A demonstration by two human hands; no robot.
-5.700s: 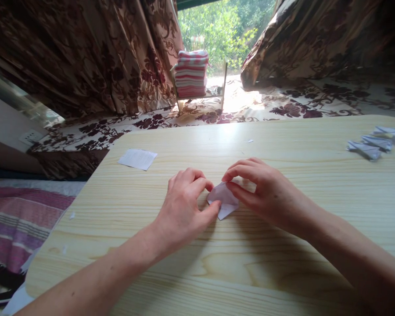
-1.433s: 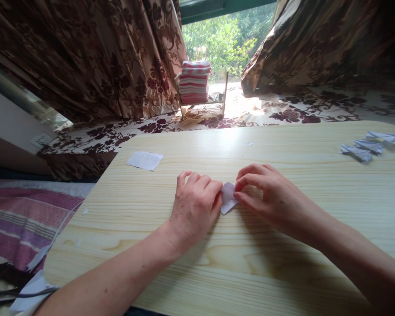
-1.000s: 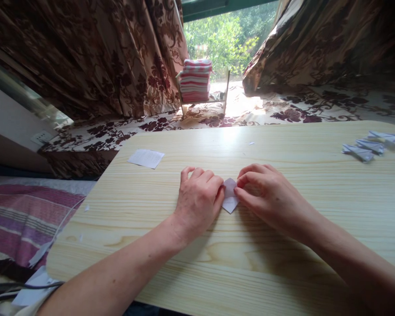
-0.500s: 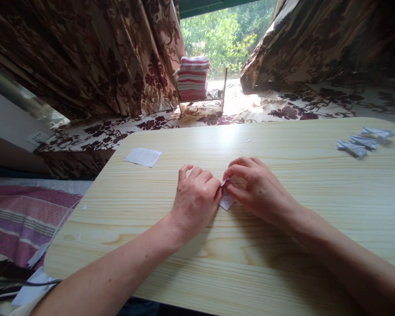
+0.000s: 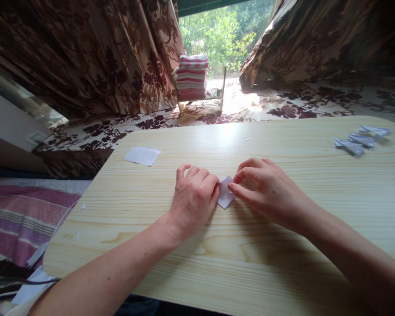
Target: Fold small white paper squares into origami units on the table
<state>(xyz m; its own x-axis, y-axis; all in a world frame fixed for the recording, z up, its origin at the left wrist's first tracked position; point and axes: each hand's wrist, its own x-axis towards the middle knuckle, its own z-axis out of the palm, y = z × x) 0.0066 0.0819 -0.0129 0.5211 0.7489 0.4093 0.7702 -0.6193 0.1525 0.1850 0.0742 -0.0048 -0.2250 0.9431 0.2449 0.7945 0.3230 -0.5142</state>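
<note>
A small piece of white paper point(image 5: 225, 195), shaped like a diamond from this angle, lies on the wooden table between my hands. My left hand point(image 5: 195, 193) is closed at the paper's left edge, its fingertips pinning it; they are partly hidden behind the knuckles. At the right edge, my right hand point(image 5: 263, 186) has its thumb on the paper and its index fingertip close by, in a loose pinch. Several folded paper pieces point(image 5: 360, 140) sit at the table's far right. A flat rectangular paper sheet point(image 5: 142, 156) rests at the far left.
The light wooden table point(image 5: 171, 281) has rounded corners. Tiny paper scraps point(image 5: 82, 206) lie near its left edge. Beyond the table, a small rack holds a stack of red-and-white striped cloths point(image 5: 192, 77) before the window. Cables point(image 5: 23, 281) run at the lower left.
The paper's raised upper part now lies flat, showing a fuller diamond. My right hand has shifted slightly right, its thumb and finger a little farther apart. My left hand stays nearly in place.
</note>
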